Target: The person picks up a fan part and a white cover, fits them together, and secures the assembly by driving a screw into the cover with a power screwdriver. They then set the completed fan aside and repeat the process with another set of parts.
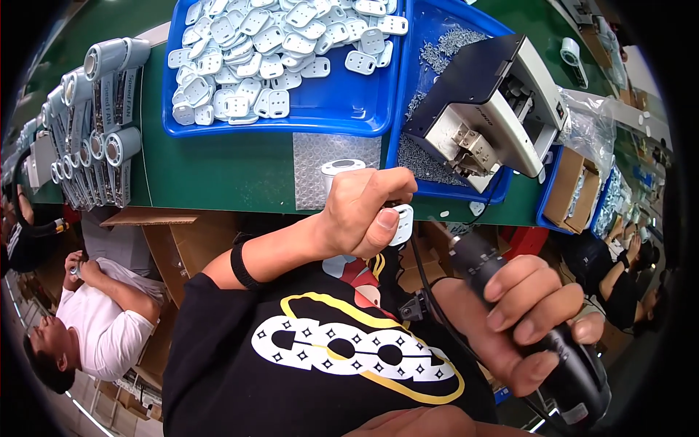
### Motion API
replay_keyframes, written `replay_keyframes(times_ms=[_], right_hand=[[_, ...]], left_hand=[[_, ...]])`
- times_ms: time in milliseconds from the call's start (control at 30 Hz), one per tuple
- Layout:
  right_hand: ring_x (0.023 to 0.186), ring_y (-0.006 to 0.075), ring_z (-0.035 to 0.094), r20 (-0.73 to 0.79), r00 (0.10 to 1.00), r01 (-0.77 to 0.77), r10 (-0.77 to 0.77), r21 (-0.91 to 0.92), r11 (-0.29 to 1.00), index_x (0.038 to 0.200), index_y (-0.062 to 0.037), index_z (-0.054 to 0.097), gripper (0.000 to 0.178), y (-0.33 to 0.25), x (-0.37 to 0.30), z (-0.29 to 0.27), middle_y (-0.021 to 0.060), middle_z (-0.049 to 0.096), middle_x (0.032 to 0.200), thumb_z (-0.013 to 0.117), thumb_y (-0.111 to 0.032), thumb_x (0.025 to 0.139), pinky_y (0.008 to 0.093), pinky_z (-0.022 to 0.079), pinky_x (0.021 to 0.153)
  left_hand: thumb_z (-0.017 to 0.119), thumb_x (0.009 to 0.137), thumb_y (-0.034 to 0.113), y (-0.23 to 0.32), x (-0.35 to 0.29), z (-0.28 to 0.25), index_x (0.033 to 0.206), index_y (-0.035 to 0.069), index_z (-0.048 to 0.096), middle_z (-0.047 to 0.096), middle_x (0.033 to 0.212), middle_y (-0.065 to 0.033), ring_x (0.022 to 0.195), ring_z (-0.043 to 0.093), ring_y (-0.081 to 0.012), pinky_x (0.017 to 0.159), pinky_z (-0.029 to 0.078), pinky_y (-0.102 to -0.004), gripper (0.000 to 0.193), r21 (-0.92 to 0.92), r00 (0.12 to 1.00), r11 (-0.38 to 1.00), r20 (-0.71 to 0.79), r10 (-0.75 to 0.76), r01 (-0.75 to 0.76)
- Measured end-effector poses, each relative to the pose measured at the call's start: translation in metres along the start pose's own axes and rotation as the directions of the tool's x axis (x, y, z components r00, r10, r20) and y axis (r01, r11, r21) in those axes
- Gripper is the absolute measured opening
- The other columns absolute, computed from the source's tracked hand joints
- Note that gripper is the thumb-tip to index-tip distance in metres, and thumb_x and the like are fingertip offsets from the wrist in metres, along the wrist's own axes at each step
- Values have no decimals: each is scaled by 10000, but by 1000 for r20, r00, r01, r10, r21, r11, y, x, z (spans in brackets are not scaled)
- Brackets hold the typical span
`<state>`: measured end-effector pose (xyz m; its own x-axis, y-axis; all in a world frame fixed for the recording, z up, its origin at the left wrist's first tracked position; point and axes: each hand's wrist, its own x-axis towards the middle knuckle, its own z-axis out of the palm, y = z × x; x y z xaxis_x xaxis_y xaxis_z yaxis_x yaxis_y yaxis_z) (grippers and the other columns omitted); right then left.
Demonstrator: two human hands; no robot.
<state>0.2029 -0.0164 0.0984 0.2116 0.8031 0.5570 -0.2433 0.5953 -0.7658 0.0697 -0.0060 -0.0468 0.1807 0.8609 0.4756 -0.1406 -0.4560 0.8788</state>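
Observation:
My left hand (368, 207), with a black band at the wrist, is closed, its thumb against a small white plastic plate (403, 225) with holes. A white rounded part with a dark oval end (343, 168) shows just past the knuckles; whether my fingers also grip it cannot be made out. My right hand (535, 313) wraps round a black electric screwdriver (477, 266). Its tip points up and left toward the white plate, apart from it. Bubble wrap (309, 171) lies on the green table beyond my left hand.
A blue tray (364, 120) holds many white plates. Right of it, a screw feeder machine (473, 109) stands in another blue tray (397, 156) with loose screws. White handheld fans (109, 95) are stacked at left. A cardboard box (575, 193) sits at right. Other people work at both sides.

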Motion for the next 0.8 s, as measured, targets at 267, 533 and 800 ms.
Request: replay_keyframes(times_ms=[267, 533, 800], right_hand=[[536, 151, 492, -260, 966, -104, 6, -364, 926, 1169, -69, 508, 297, 48, 13, -44, 51, 530, 731, 576, -177, 901, 365, 471, 557], [543, 177, 520, -208, 958, 140, -199, -265, 954, 1195, -66, 452, 363, 15, 18, -13, 93, 546, 733, 613, -127, 875, 387, 495, 548], [527, 170, 508, -254, 966, -110, 42, -257, 960, 1165, -67, 487, 311, 42, 14, -37, 69, 545, 740, 610, -180, 903, 363, 478, 537]], left_hand=[[453, 980, 213, 3, 8, 8, 1133, -49, 525, 635, 737, -136, 565, 622, -271, 520, 497, -365, 312, -5, 1000, 1000, 14, -25, 25], [464, 973, 203, 2, 9, 5, 1131, -48, 527, 634, 734, -131, 564, 620, -272, 524, 499, -366, 304, -11, 999, 1000, 33, -16, 17], [474, 960, 182, 2, 3, 12, 1134, -44, 531, 629, 729, -127, 558, 613, -269, 520, 492, -367, 291, -13, 999, 1000, -33, -8, 7]])
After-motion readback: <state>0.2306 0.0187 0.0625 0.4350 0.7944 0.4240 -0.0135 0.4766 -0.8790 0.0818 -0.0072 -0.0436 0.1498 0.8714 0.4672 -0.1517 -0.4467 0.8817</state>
